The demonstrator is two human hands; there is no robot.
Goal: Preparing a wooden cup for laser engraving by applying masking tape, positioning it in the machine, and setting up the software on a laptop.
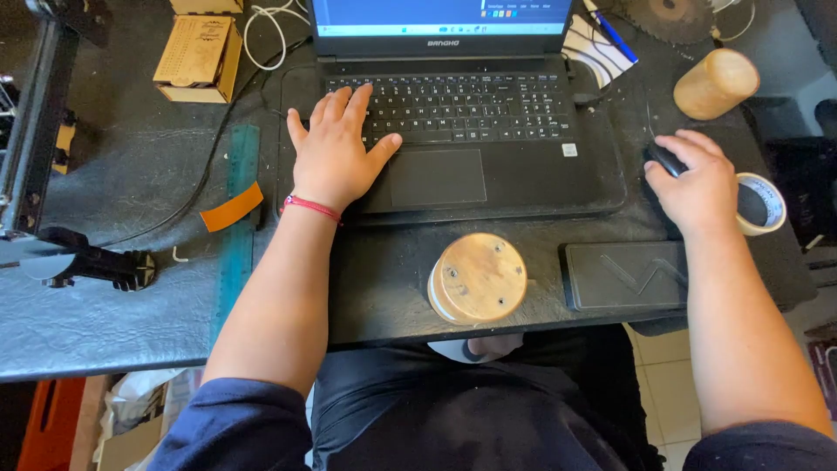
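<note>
- Now the left hand (336, 157) lies flat, grip wide, on the laptop (462, 131) keys.
- Right hand (697, 187), at three o'clock, grips the black mouse (667, 160).
- Wooden disc (478, 279) at six o'clock.

Ahead of you the laptop screen (440, 16) shows a blue window above a pale taskbar strip, only its lower edge in view. A small white sticker (569, 149) sits on the palm rest, right of the touchpad. At top left stands a light wooden engraved box (199, 58)
</note>
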